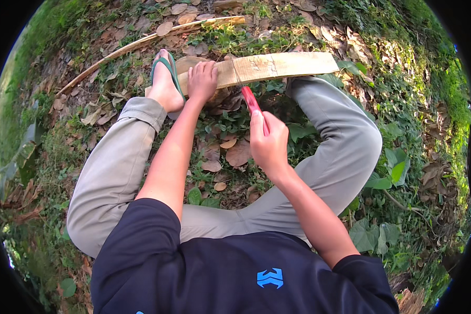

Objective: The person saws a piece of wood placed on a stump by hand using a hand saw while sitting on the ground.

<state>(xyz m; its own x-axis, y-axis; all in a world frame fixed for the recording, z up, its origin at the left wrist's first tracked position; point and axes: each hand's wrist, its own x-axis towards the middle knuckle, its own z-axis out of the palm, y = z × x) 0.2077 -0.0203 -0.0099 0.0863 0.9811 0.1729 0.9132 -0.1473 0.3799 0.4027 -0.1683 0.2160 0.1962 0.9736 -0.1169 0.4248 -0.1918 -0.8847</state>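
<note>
Hands steady pale, flat, split wooden slab.

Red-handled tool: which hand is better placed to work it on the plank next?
Probably right: the right hand grips the red-handled tool just below the wooden plank, while the left hand presses the plank down.

red tool blade hidden behind plank

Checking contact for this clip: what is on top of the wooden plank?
The left hand presses flat on the wooden plank; the sandalled foot rests at its left end. The plank surface beneath both is hidden.
</note>
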